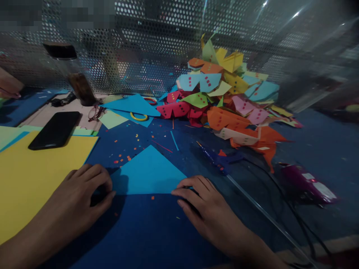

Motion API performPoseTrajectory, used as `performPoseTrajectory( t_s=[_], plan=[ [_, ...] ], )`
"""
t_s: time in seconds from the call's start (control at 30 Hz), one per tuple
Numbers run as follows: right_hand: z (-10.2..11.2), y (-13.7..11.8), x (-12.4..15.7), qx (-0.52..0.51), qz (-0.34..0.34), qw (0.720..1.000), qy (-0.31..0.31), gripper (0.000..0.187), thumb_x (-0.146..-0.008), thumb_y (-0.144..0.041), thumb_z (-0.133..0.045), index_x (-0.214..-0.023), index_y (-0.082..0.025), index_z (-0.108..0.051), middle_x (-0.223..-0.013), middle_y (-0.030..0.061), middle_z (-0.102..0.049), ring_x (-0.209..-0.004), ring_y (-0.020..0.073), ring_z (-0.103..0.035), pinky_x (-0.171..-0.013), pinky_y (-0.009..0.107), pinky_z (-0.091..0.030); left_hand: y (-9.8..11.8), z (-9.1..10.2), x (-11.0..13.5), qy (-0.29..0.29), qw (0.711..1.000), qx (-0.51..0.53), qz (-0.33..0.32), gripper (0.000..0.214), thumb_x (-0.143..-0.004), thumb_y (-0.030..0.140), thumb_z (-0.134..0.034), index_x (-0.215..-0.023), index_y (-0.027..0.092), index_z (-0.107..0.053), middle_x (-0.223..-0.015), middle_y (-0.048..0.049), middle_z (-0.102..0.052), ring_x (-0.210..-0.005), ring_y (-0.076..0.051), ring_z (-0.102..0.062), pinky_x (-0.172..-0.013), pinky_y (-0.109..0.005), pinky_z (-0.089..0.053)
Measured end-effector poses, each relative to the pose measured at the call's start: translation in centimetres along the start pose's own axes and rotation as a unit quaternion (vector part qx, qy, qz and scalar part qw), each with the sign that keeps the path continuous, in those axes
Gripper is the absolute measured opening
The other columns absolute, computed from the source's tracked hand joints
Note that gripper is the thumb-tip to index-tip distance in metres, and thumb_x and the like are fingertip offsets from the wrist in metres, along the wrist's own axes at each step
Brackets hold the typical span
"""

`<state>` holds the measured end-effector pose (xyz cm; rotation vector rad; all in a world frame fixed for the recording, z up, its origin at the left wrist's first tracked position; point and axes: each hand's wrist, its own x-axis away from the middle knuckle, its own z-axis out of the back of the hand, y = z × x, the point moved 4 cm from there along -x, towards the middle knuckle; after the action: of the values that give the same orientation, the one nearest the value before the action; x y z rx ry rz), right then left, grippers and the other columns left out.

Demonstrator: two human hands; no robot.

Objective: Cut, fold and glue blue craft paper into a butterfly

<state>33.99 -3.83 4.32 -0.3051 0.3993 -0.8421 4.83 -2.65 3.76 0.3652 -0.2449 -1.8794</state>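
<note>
A sheet of blue paper [151,172], folded into a triangle, lies on the blue tabletop with its point away from me. My left hand [86,192] is curled at the triangle's left corner, thumb and forefinger pinched there; that corner is hidden behind the fingers. At the right corner, my right hand [203,205] has its bent fingers on the paper near the folded edge, the thumb just below. Just beyond the triangle lie small orange paper scraps [129,158] and a thin blue strip [174,141].
Yellow sheets [42,179] carry a black phone [56,130] at left. Behind stand a bottle [81,87], glasses [95,112] and yellow-handled scissors [139,117]. Folded paper pieces [199,82] are heaped against a perforated metal panel [146,48]. A corded glue gun [221,162] and purple device [308,183] lie right.
</note>
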Motion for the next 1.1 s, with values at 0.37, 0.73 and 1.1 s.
performPoseTrajectory(
  t_s=[0.37,0.73,1.1],
  plan=[
    [-0.12,0.14,0.04,-0.005,-0.001,1.000,0.000,0.022,-0.103,-0.017,-0.051,-0.118,-0.024,-0.066,-0.113,0.0063,-0.067,-0.104,0.0236,-0.060,-0.090,0.043,-0.051,-0.30,0.16,0.45,0.007,1.000,-0.017,-0.024,0.020,-0.090,0.039,-0.054,-0.075,0.027,-0.062,-0.087,-0.0043,-0.066,-0.081,-0.027,-0.061,-0.073,-0.041,-0.043],
    [-0.10,0.05,-0.13,-0.001,0.002,1.000,0.004,0.023,-0.101,-0.014,-0.054,-0.118,-0.024,-0.066,-0.112,0.0062,-0.067,-0.103,0.0234,-0.060,-0.090,0.043,-0.052,-0.66,0.22,0.48,0.004,0.999,-0.029,-0.030,0.021,-0.090,0.039,-0.053,-0.076,0.027,-0.062,-0.088,-0.0040,-0.067,-0.082,-0.027,-0.062,-0.073,-0.041,-0.043],
    [-0.03,0.05,0.01,0.000,-0.001,1.000,0.005,0.023,-0.102,-0.015,-0.053,-0.118,-0.024,-0.067,-0.113,0.0065,-0.067,-0.104,0.0229,-0.061,-0.091,0.042,-0.052,-0.47,0.36,0.50,0.017,0.998,-0.038,-0.037,0.023,-0.090,0.039,-0.051,-0.075,0.027,-0.062,-0.088,-0.0048,-0.068,-0.081,-0.025,-0.061,-0.071,-0.040,-0.047]
  ],
)
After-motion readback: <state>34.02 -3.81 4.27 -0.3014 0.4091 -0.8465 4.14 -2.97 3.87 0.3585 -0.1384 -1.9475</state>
